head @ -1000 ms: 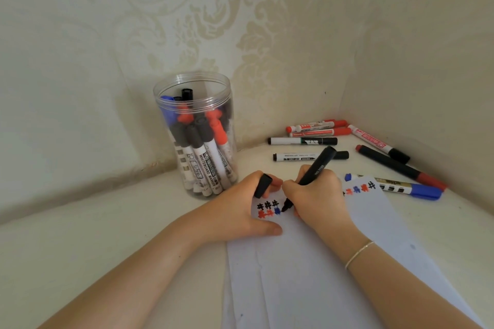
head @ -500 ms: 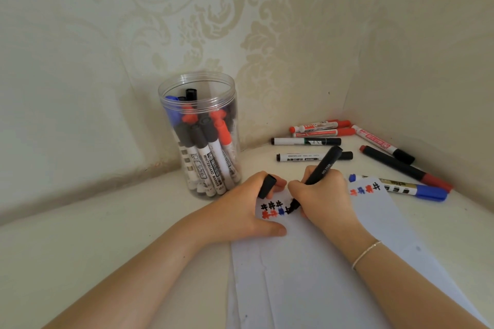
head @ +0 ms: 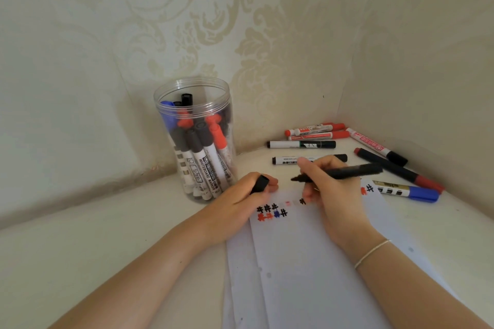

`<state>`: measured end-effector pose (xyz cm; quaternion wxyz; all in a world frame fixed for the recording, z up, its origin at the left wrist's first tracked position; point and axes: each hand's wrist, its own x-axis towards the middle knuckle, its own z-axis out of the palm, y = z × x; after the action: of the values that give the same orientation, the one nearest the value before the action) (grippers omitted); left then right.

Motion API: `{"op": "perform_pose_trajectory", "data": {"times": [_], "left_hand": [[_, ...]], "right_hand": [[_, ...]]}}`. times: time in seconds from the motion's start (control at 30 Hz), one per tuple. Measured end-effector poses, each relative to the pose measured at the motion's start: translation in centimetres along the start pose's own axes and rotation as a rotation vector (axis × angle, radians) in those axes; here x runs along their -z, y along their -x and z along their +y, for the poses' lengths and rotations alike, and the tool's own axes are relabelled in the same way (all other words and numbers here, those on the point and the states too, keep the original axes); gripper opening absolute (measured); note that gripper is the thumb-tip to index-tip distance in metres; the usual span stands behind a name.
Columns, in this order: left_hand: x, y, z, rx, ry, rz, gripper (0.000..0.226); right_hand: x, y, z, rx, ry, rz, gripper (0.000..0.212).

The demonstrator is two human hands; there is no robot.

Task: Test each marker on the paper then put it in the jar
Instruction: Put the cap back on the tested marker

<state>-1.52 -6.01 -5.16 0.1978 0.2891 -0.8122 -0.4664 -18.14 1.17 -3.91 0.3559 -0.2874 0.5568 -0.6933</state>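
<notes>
Black marker (head: pixel 344 171), uncapped, held nearly level above the paper (head: pixel 307 262), its tip pointing left and clear of the sheet. Right hand (head: pixel 331 195) grips its barrel, fingers curled round it, wrist bent over the paper with a thin bracelet (head: pixel 373 253) on it. Left hand (head: pixel 240 200) rests on the paper's left edge, fingers curled around the black cap (head: pixel 259 184). Small black, red and blue test marks (head: pixel 271 212) sit between the hands. Clear jar (head: pixel 195 139), open-topped and holding many markers, stands on the tabletop (head: pixel 80 248) toward its back edge, left of the hands. Loose markers (head: pixel 347 147) lie in the tabletop's back right corner.
</notes>
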Motion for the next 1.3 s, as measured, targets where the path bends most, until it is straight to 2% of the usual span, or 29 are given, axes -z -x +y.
{"op": "perform_pose_trajectory", "data": {"times": [0.07,0.13,0.4,0.7,0.83,0.93,1.03,1.13,1.23,1.3], "left_hand": [[0.0,-0.1,0.0,-0.006,-0.019,0.023,0.029],[-0.1,-0.3,-0.2,-0.026,-0.075,0.034,0.030],[-0.2,-0.7,-0.5,-0.075,-0.191,0.063,0.021],[-0.6,-0.6,-0.9,-0.156,-0.315,0.052,0.030],[-0.6,-0.6,-1.2,-0.184,-0.340,0.078,0.036],[-0.5,-0.6,-1.2,-0.207,-0.328,0.129,0.030],[-0.6,-0.2,-0.8,-0.280,-0.316,0.149,0.020],[-0.6,0.3,-0.2,-0.317,-0.304,0.160,0.021],[-0.8,0.3,0.1,-0.319,-0.308,0.198,0.026],[-1.2,0.2,0.3,-0.292,-0.313,0.196,0.023]], "right_hand": [[0.3,-0.2,-0.1,-0.058,-0.252,-0.057,0.014],[0.3,-0.2,-0.2,-0.130,-0.392,-0.110,0.021],[-0.1,-0.1,0.1,-0.014,-0.163,-0.179,0.023],[0.0,0.1,0.5,0.077,0.121,-0.215,0.018],[-0.3,0.6,0.3,0.050,-0.023,-0.279,0.027],[-0.2,0.7,0.1,-0.005,-0.161,-0.315,0.035],[-0.1,0.5,0.0,-0.018,-0.158,-0.286,0.024],[-0.5,0.4,-0.2,-0.014,-0.105,-0.269,0.011],[-0.9,0.5,-0.1,0.016,-0.130,-0.093,0.032],[-1.1,0.6,-0.1,0.085,-0.088,0.045,0.034]]}}
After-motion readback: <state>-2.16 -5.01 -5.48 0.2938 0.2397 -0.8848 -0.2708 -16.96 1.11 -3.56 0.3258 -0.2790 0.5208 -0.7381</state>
